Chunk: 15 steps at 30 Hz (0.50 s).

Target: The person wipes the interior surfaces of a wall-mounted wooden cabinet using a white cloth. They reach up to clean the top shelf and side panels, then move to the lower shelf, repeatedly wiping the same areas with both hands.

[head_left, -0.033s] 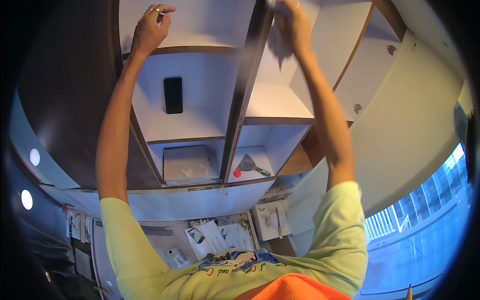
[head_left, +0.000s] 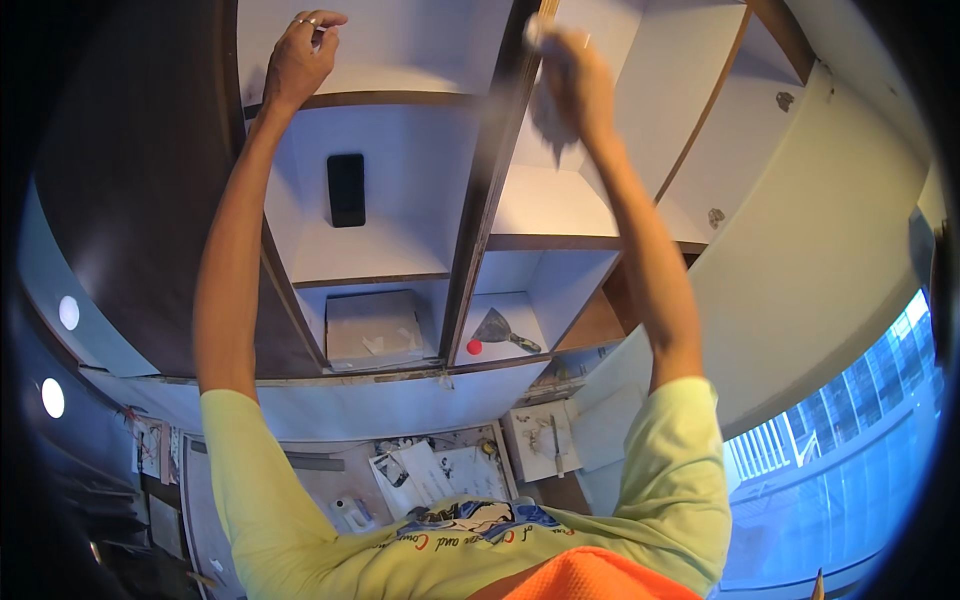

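Observation:
My left hand (head_left: 300, 62), a ring on one finger, is raised at the upper left compartment of the open cabinet (head_left: 385, 99). Its fingers are curled toward the thumb, and anything between them is hidden. My right hand (head_left: 580, 80) is closed and blurred by motion beside the top of the brown upright divider (head_left: 487, 160). A small whitish thing (head_left: 534, 34) shows at its fingertips against the divider's front edge; its kind cannot be made out. A dark grey patch, perhaps a shadow, lies below that hand.
A black phone (head_left: 347, 190) stands in the middle left compartment. Lower right, a putty knife (head_left: 505, 331) lies beside a red round thing (head_left: 474, 347). A flat panel (head_left: 375, 328) fills the lower left compartment. Below, a cluttered worktop (head_left: 330, 482) holds papers and tools.
My right hand has shifted a little left and down along the divider, and its forearm has swung left with it. My left hand has barely moved.

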{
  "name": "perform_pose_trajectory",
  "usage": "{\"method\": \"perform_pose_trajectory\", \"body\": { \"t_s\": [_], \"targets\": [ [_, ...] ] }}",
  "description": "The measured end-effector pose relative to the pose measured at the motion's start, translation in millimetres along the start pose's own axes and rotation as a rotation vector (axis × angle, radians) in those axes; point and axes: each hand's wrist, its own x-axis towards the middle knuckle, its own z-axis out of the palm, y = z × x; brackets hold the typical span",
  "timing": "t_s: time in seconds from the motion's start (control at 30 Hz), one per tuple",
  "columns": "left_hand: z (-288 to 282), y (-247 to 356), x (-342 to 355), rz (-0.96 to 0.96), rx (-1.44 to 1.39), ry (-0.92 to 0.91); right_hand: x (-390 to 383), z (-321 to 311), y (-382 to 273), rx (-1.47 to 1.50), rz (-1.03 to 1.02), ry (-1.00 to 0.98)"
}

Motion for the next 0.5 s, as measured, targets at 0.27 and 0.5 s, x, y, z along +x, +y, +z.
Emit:
{"method": "perform_pose_trajectory", "body": {
  "t_s": [0.27,0.5],
  "targets": [
    [28,-41,-10,-0.068,0.14,0.196,-101,-20,23,0.115,0.129,-0.336],
    [21,-29,-10,-0.09,0.14,0.188,91,-29,42,0.024,-0.189,0.001]
  ]
}}
